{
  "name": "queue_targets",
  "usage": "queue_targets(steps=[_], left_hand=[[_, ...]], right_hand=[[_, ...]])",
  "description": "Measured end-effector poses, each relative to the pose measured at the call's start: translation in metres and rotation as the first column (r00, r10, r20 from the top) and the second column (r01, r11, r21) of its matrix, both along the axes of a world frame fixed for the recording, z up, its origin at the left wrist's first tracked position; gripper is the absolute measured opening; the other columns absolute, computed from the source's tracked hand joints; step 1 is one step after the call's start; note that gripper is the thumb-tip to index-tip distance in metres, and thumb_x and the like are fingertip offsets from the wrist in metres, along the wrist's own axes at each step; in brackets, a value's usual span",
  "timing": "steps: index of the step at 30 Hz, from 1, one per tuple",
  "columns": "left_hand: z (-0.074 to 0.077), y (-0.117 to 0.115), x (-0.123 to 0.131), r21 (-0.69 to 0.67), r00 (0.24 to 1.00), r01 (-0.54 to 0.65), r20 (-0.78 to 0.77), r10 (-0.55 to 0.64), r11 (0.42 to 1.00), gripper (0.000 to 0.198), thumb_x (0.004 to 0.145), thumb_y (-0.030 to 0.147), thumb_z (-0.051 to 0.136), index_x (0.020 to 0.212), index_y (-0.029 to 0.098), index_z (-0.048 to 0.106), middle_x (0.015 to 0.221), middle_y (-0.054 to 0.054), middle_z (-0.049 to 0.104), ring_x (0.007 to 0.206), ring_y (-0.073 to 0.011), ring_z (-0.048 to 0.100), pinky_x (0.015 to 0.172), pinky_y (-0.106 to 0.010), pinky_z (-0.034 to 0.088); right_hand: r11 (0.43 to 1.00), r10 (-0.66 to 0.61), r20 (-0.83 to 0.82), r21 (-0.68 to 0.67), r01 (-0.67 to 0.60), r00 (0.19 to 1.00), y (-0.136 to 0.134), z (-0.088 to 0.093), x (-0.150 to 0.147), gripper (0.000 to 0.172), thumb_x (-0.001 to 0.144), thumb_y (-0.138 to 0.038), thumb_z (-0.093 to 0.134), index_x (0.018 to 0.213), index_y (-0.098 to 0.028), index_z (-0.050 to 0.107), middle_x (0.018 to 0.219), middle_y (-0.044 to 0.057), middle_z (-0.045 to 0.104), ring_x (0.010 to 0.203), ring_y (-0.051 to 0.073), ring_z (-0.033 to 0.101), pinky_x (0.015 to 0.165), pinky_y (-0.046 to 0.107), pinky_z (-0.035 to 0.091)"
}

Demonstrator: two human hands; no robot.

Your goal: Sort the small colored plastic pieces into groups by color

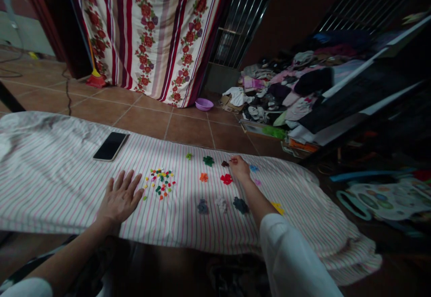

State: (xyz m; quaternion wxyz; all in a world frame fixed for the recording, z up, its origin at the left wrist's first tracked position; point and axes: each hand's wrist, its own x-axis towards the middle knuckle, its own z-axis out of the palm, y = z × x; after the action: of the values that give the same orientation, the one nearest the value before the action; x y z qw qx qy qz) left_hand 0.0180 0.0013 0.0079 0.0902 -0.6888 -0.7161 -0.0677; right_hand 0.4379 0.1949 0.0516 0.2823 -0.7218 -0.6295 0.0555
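Right hand [239,168] first: thumb and fingers are drawn into a pinch at the brown pile [225,164], just beyond the red pile [226,179], our landmark. Whether a piece sits between those fingertips is too small to tell. Left hand [117,196], well left of the red pile: palm down, fingers straight and fanned wide, nothing gripped, the thumb just beside the scattered coloured pieces [163,182].

Those pieces lie left of the red pile, with a broad band of striped cloth [183,198] before the orange pile [204,177], red's near neighbour. It's tighter by the right hand: dark green pile [208,161] beyond and left of red, blue pile [253,168] to the right. The cloth's far edge runs close beyond the brown pile; its near edge lies well this side of red. Far left of red, the phone [111,146] rests near that far edge.
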Motion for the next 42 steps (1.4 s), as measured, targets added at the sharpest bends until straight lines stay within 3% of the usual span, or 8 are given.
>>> queue_targets(steps=[3, 17, 22, 29, 37, 42], left_hand=[[-0.001, 0.0, -0.001, 0.006, 1.0, 0.002, 0.005, -0.002, 1.0, 0.058, 0.092, 0.048, 0.034, 0.142, 0.022, 0.047, 0.151, -0.011, 0.041, 0.143, -0.0354, 0.029, 0.112, -0.057, 0.025], [0.0, 0.0, -0.001, -0.006, 1.0, 0.001, 0.001, -0.001, 1.0, 0.06, 0.092, 0.05, 0.031, 0.143, 0.022, 0.045, 0.152, -0.01, 0.04, 0.143, -0.035, 0.028, 0.112, -0.056, 0.024], [0.004, 0.0, 0.0, -0.021, 1.0, -0.007, 0.001, 0.007, 1.0, 0.059, 0.092, 0.05, 0.032, 0.143, 0.022, 0.045, 0.152, -0.01, 0.04, 0.143, -0.035, 0.028, 0.113, -0.056, 0.025], [0.003, 0.0, 0.001, -0.02, 1.0, -0.016, 0.015, 0.017, 1.0, 0.059, 0.092, 0.05, 0.033, 0.142, 0.023, 0.046, 0.152, -0.01, 0.04, 0.143, -0.0341, 0.028, 0.114, -0.056, 0.023], [0.009, 0.0, 0.003, -0.062, 0.999, -0.026, 0.042, 0.029, 0.998, 0.058, 0.092, 0.05, 0.034, 0.143, 0.023, 0.045, 0.152, -0.01, 0.038, 0.144, -0.0347, 0.026, 0.114, -0.057, 0.023], [0.014, -0.001, 0.005, -0.09, 0.998, -0.033, 0.058, 0.038, 0.995, 0.058, 0.093, 0.049, 0.033, 0.143, 0.023, 0.044, 0.153, -0.01, 0.037, 0.144, -0.035, 0.026, 0.114, -0.057, 0.021]], right_hand=[[0.997, -0.058, 0.044, -0.056, 0.061, 0.997, 0.007, -0.001, 0.002, 0.014, 0.077, -0.017, 0.057, 0.087, -0.02, 0.067, 0.085, 0.004, 0.072, 0.081, 0.017, 0.066, 0.073, 0.025, 0.047], [0.988, 0.002, 0.14, -0.154, 0.019, 0.99, 0.016, -0.016, 0.004, 0.022, 0.082, -0.017, 0.054, 0.088, -0.021, 0.074, 0.092, 0.005, 0.075, 0.089, 0.019, 0.069, 0.081, 0.026, 0.051], [0.992, -0.015, 0.034, -0.127, 0.02, 0.999, 0.018, -0.02, 0.008, 0.029, 0.08, -0.013, 0.049, 0.09, -0.019, 0.074, 0.096, 0.006, 0.075, 0.096, 0.022, 0.069, 0.091, 0.035, 0.052], [0.997, 0.029, -0.122, -0.067, -0.038, 0.992, 0.017, -0.025, 0.014, 0.022, 0.073, -0.014, 0.052, 0.077, -0.02, 0.072, 0.083, 0.007, 0.074, 0.089, 0.026, 0.07, 0.088, 0.047, 0.054], [0.997, 0.06, -0.098, -0.044, -0.064, 0.993, 0.009, -0.021, 0.012, 0.022, 0.074, -0.018, 0.052, 0.081, -0.02, 0.072, 0.084, 0.007, 0.073, 0.091, 0.027, 0.069, 0.088, 0.046, 0.053], [0.995, 0.091, -0.013, -0.04, -0.091, 0.996, 0.001, -0.005, -0.001, 0.027, 0.077, -0.014, 0.049, 0.088, -0.019, 0.073, 0.091, 0.007, 0.073, 0.095, 0.024, 0.067, 0.093, 0.04, 0.051]])
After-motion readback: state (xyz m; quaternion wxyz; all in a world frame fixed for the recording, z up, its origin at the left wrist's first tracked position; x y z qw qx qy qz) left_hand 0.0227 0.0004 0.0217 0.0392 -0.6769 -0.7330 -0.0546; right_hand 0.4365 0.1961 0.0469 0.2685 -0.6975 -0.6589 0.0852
